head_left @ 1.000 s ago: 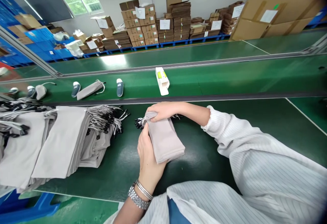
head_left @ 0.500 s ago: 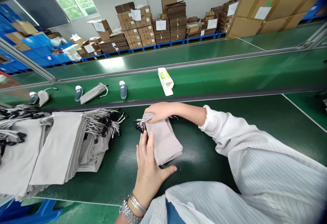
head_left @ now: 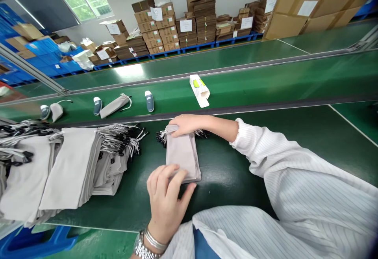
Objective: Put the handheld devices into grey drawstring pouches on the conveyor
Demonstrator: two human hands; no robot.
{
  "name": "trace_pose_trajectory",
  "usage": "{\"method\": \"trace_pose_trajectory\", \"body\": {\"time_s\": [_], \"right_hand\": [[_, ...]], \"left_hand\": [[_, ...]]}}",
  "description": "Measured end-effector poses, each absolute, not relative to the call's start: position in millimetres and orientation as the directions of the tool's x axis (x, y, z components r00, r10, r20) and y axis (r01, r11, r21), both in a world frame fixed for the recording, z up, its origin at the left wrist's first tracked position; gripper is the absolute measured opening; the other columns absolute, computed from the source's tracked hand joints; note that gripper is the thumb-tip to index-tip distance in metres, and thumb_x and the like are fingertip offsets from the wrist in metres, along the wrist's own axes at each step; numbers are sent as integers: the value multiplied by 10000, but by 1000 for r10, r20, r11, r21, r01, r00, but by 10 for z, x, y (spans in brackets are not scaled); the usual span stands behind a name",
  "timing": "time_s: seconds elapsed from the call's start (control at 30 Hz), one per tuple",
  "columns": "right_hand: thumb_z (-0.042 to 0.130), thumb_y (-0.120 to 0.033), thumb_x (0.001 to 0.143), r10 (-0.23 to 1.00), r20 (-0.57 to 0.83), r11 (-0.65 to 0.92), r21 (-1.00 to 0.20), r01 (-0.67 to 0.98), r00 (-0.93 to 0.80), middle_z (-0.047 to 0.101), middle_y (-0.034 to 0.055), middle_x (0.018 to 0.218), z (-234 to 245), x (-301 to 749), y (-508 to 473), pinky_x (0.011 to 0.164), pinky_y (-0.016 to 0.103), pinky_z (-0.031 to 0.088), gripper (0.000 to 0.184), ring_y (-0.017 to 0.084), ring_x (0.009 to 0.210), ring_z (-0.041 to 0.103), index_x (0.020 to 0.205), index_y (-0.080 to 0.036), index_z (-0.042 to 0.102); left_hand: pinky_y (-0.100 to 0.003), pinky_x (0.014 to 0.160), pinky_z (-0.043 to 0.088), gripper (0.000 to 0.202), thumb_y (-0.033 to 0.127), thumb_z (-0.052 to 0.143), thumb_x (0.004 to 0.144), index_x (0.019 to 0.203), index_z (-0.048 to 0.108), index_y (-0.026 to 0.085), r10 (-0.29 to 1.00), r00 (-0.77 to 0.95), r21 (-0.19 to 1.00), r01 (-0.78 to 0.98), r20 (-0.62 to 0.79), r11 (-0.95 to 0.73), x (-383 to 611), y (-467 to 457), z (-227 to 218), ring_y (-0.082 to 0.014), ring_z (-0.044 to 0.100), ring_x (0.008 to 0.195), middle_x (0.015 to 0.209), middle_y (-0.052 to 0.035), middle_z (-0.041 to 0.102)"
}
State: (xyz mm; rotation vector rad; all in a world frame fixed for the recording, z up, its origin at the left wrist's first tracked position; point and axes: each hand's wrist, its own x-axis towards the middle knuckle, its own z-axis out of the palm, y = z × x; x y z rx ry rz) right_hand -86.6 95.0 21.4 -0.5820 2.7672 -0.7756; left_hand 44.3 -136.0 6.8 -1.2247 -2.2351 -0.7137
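A small stack of grey drawstring pouches (head_left: pixel 182 154) lies flat on the green table in front of me. My right hand (head_left: pixel 183 125) pinches the stack's far end, where the black-tipped cords (head_left: pixel 161 137) fan out. My left hand (head_left: pixel 165 198), with a metal watch and bangles at the wrist, rests its fingertips on the stack's near end, fingers spread.
A big pile of the same grey pouches (head_left: pixel 67 168) covers the table's left. On the conveyor belt (head_left: pixel 265 85) beyond lie a white box (head_left: pixel 200 90), a filled pouch (head_left: pixel 114 105) and small grey-blue devices (head_left: pixel 149 101). Cardboard cartons (head_left: pixel 177 26) line the back wall.
My left hand let go of the stack's side and slid back to its near end. The stack now lies flat and straight. Items on the belt shifted to the right.
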Motion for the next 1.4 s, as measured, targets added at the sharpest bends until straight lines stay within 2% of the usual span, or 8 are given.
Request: {"method": "trace_pose_trajectory", "body": {"time_s": [0.13,0.3,0.57,0.73,0.9,1.1,1.23,1.4], "right_hand": [[608,-440,835,-438,-97,753,-583,-306,-894,703,73,1052,226,-867,967,649,257,389,319,225,889,634,987,-168,675],[603,-477,834,-441,-136,723,-639,-262,-887,707,56,1048,264,-857,996,649,250,385,349,216,891,631,980,-171,683],[617,-540,822,-478,-114,724,-612,-317,-871,682,94,1189,240,-866,986,738,285,426,494,269,1020,627,1149,-174,676],[483,-685,874,-455,-124,698,-664,-267,-882,640,90,1305,255,-825,937,848,338,444,613,300,1125,602,1246,-224,645],[321,-647,962,-442,-102,695,-668,-268,-891,661,72,1276,258,-786,885,948,395,414,580,307,1163,589,1184,-253,684],[276,-584,998,-469,-90,532,-822,-200,-879,669,35,1247,216,-872,1041,918,325,448,558,220,1086,616,1190,-243,674],[401,-488,969,-201,-74,612,-788,-66,-977,707,40,1127,150,-1096,1198,706,276,482,429,150,773,633,1138,-209,679],[587,-440,850,133,6,762,-640,98,-991,669,81,1160,59,-1688,1259,842,339,451,375,253,1041,612,1134,-196,610]], "left_hand": [[-332,800,432,160,150,652,895,1036,592,198,648,-592,445,800,480,402,317,-1311,97,-206,584,911,957,-43,642],[-270,707,424,36,184,618,923,901,598,204,513,-762,646,628,396,434,246,-1199,222,-159,573,799,860,-4,613],[-316,743,426,80,182,609,920,840,605,186,745,-616,611,700,256,370,315,-1179,13,-195,552,826,857,-35,606],[-315,722,439,84,143,648,880,814,614,183,752,-631,637,663,192,394,380,-1254,79,-196,559,817,842,-35,585],[-297,707,462,125,128,734,793,818,639,206,796,-592,659,651,129,377,230,-1218,323,-184,592,805,835,-8,617],[-367,777,453,142,64,584,859,901,620,195,626,-593,376,805,507,459,-523,-1120,370,-228,549,896,931,-48,621],[-346,725,449,113,90,560,887,894,603,194,630,-530,291,845,568,449,-800,-1118,209,-209,532,841,895,-45,602],[-354,753,433,141,86,534,925,852,591,192,638,-422,144,886,645,440,-805,-1151,138,-210,546,854,866,-45,613]]}}
